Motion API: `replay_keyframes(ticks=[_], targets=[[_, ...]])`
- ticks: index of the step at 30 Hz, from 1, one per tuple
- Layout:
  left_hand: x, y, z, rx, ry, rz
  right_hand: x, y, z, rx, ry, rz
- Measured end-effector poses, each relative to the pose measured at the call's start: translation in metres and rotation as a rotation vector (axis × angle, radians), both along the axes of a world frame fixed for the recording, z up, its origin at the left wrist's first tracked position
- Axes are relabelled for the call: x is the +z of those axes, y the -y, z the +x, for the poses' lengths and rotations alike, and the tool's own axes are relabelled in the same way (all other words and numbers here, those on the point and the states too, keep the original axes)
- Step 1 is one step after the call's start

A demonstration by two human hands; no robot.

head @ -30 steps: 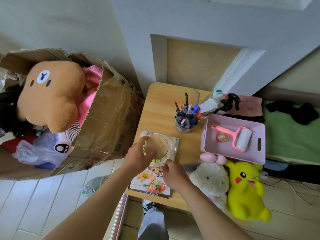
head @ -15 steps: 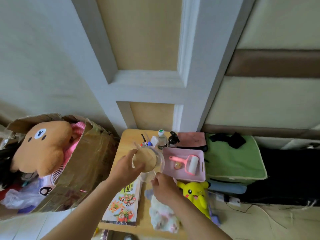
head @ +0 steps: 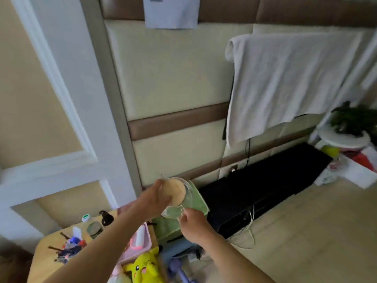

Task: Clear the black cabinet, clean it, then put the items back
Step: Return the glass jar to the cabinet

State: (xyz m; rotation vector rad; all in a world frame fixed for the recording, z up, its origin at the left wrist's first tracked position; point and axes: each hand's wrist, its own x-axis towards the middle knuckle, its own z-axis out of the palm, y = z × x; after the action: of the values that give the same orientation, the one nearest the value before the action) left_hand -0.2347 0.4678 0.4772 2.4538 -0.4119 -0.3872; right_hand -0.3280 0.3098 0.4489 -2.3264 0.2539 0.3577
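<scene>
I carry a clear glass jug with a round wooden lid (head: 177,193) in the air, in front of the green box. My left hand (head: 155,199) grips the lid and rim from the left. My right hand (head: 193,223) holds the jug's glass handle from below. The long black cabinet (head: 261,186) runs along the padded wall to the right, and its top looks bare. The picture is motion-blurred.
A wooden table (head: 44,254) at lower left holds a pen cup (head: 69,248), bottles, a pink tray (head: 140,242) and a yellow plush (head: 144,266). A green box (head: 195,201) stands between table and cabinet. A white towel (head: 285,78) hangs on the wall; a plant stand (head: 344,135) is at far right.
The jug left the table and rose with both hands. The view swung up and to the right, bringing the black cabinet and the towel into sight.
</scene>
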Motion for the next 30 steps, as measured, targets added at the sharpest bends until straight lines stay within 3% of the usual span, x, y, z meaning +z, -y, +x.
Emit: replay_keyframes(ticks=[7, 14, 23, 30], targets=[[0.046, 0.091, -0.028, -0.32, 0.092, -0.037, 0.044, 0.056, -0.069, -0.336, 0.058, -0.062], [0.071, 0.149, -0.08, -0.528, 0.065, -0.119, 0.067, 0.086, -0.146, -0.561, 0.104, -0.115], [0.084, 0.231, -0.127, -0.681, 0.059, -0.103, 0.07, 0.157, -0.202, -0.662, 0.133, -0.117], [0.07, 0.349, -0.177, -0.723, 0.058, -0.057, 0.04, 0.268, -0.252, -0.693, 0.144, -0.076]])
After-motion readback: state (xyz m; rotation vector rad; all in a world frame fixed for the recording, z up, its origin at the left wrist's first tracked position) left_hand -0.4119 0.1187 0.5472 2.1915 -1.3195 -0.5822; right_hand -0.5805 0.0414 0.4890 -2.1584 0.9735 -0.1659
